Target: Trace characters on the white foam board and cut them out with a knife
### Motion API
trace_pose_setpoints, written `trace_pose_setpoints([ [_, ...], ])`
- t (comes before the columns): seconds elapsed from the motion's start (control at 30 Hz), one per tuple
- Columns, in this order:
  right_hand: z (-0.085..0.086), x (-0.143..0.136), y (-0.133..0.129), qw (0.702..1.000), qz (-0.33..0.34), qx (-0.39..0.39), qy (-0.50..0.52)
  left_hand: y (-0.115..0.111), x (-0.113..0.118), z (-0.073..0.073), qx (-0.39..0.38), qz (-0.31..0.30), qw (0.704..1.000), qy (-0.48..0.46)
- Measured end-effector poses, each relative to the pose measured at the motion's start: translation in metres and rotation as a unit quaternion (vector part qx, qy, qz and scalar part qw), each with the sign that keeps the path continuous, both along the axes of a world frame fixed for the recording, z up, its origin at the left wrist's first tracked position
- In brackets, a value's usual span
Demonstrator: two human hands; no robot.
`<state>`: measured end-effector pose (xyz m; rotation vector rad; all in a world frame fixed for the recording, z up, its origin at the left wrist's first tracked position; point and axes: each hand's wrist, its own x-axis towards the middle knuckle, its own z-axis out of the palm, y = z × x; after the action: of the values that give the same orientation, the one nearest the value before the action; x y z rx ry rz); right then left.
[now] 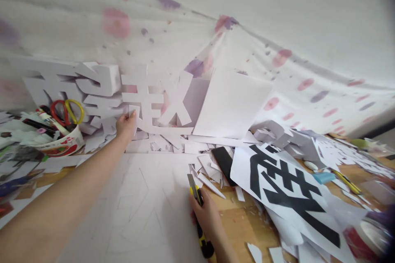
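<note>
The right hand (207, 210) was closed round a cutter (202, 236), its long axis running away beside the pencilled sheet (132, 205). Farther off, leftward, the left hand (126, 126), the nearer, pinched a white edge at the lower left of the upright cut-out character (145, 100).

The yellow-and-black utility knife's (194, 190) mid-handle is covered by the right hand (206, 213); the pencilled white board (135, 197) is cut off by the bottom edge. The scissors' (65, 111) blades are hidden in the tub (66, 144). At far left, a blue-handled tool (14, 187) is blurred and cannot be identified.
</note>
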<state>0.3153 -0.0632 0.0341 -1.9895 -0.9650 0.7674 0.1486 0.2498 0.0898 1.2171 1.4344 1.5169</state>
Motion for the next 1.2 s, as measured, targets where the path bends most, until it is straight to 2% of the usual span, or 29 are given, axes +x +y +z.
trace_pose_setpoints([
  [0.07,0.001,-0.001,0.000,1.000,0.000,-0.002,0.011,0.008,0.007,-0.003,0.005,0.003,1.000,0.001],
  [0.2,0.001,0.001,0.000,1.000,0.003,-0.002,0.024,0.022,0.018,-0.019,-0.002,0.019,1.000,0.010],
  [0.33,0.001,0.001,0.001,1.000,0.002,-0.005,0.022,0.025,0.023,-0.030,-0.005,0.013,0.999,0.032],
  [0.43,0.003,0.000,0.001,1.000,0.001,0.004,0.017,0.021,0.024,-0.031,0.009,0.007,0.998,0.056],
  [0.57,0.003,-0.001,0.001,1.000,-0.012,0.009,0.008,0.010,0.027,-0.025,0.038,0.003,0.996,0.075],
  [0.73,-0.001,0.002,-0.001,0.999,-0.019,0.011,0.035,-0.024,0.016,-0.022,0.092,0.009,0.991,0.094],
  [0.87,0.000,0.005,-0.003,0.988,-0.020,0.028,0.150,-0.068,-0.012,-0.029,0.144,-0.033,0.983,0.107],
  [1.03,0.020,0.006,-0.004,0.965,-0.057,0.070,0.247,-0.119,-0.049,-0.028,0.176,-0.085,0.974,0.111],
  [1.2,0.042,0.011,0.010,0.959,-0.062,0.088,0.263,-0.148,-0.069,-0.020,0.174,-0.136,0.959,0.178],
])
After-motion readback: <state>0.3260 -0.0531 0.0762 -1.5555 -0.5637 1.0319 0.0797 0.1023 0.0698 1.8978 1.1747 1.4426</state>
